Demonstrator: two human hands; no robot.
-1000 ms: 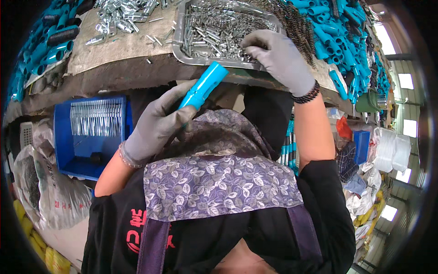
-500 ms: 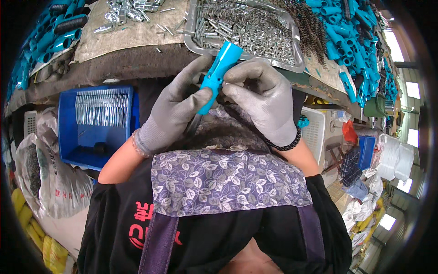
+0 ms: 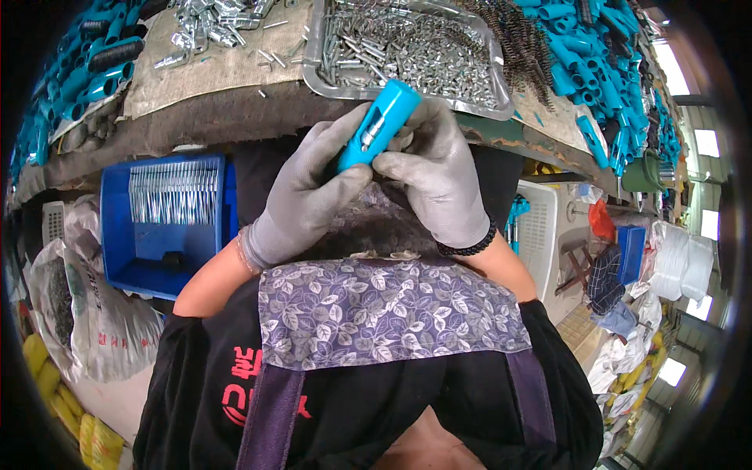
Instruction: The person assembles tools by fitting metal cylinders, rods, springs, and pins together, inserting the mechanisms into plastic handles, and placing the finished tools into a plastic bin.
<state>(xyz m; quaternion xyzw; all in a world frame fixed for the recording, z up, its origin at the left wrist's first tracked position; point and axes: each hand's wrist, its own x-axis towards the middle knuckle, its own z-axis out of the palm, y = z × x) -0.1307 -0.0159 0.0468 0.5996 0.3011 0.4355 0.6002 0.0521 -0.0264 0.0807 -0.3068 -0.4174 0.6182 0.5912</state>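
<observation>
Both grey-gloved hands are now gripping the turquoise plastic tube-shaped handle (image 3: 379, 124) more tightly than half a second ago. The left hand (image 3: 309, 192) is wrapping its near end, while the right hand (image 3: 439, 176) is pinching its side. The handle is slanting from near-left to far-right, its open end facing the shallow metal tray of small silvery parts (image 3: 411, 47). A blue plastic crate (image 3: 160, 223) is sitting to the left.

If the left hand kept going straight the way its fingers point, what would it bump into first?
Probably the metal tray of small silver parts. The left hand holds the blue handle, pointing up toward the bench edge; depth is unclear, so it might pass above the rim.
</observation>
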